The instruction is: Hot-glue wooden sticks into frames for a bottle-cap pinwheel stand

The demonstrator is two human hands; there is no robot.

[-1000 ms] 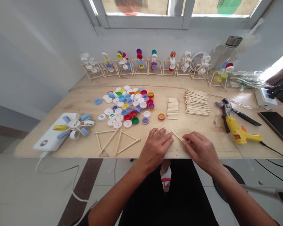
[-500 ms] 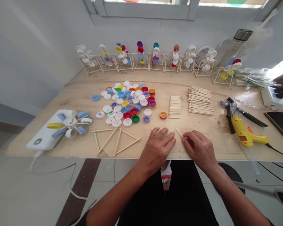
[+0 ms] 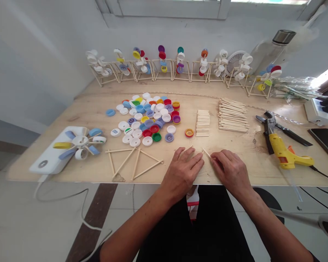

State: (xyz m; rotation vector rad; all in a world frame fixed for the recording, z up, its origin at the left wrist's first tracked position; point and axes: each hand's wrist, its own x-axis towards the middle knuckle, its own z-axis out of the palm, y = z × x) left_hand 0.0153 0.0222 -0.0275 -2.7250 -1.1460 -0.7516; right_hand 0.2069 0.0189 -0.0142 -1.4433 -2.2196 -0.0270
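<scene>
My right hand (image 3: 229, 169) pinches a short wooden stick (image 3: 206, 152) between thumb and fingertips, its free end pointing up and to the left. My left hand (image 3: 183, 167) rests on the table with its fingers bent over another stick, pressing it down; only a small tip shows past the fingers, and most of it is hidden. Left of this hand lie two triangles of sticks, one (image 3: 149, 155) closer and one (image 3: 120, 150) farther left. A red and yellow bottle cap (image 3: 189, 133) sits just beyond my fingers.
A pile of bottle caps (image 3: 148, 123), short sticks (image 3: 202, 123) and longer sticks (image 3: 233, 114) lie ahead. A yellow glue gun (image 3: 287, 153) and pliers (image 3: 285, 133) are at right. A cap pinwheel (image 3: 80, 142) rests on a white power bank (image 3: 49, 156). Finished stick-and-cap stands (image 3: 163, 69) line the wall.
The stick in my right hand has shifted slightly to the left and up, its end a little nearer the left fingertips. My left hand stays almost still. The camera view has tilted slightly.
</scene>
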